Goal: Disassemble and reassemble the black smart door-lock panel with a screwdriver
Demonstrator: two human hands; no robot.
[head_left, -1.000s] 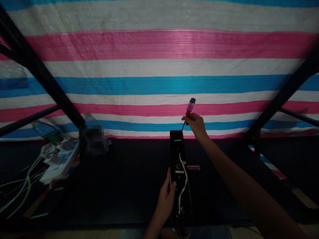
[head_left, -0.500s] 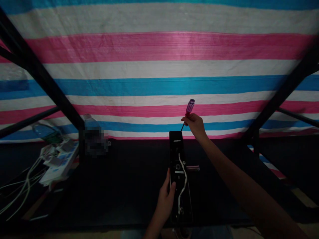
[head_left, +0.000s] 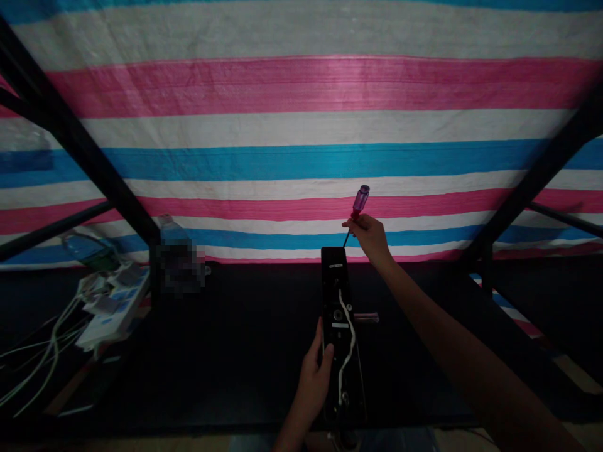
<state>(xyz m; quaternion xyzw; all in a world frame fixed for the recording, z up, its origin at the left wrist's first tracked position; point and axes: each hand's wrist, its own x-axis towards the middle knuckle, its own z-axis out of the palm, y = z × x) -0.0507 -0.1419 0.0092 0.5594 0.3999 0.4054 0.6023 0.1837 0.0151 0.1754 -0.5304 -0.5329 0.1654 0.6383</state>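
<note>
A long black panel [head_left: 335,364] with a white cable [head_left: 351,342] running down its face lies lengthwise in front of me. My left hand [head_left: 315,373] grips its left edge, thumb on the face and fingers at the side. Pinched in my right hand [head_left: 370,235] is a screwdriver [head_left: 361,199] with a clear purple handle, held near where handle meets shaft. It is tilted, and its tip touches or nearly touches the panel's far right corner. A second clear, pinkish handle-like piece [head_left: 366,317] lies on the dark table just right of the panel.
On the left stand a white power strip [head_left: 110,317] with plugs and loose white cables [head_left: 56,333], and a green-tinted bottle [head_left: 94,252]. A pixelated blurred patch hides something nearby. Black metal posts [head_left: 89,150] frame both sides, before a striped tarp [head_left: 301,163].
The screwdriver handle has turned slightly between my right fingers. Otherwise the whole view has shifted only a little, and both hands keep their holds.
</note>
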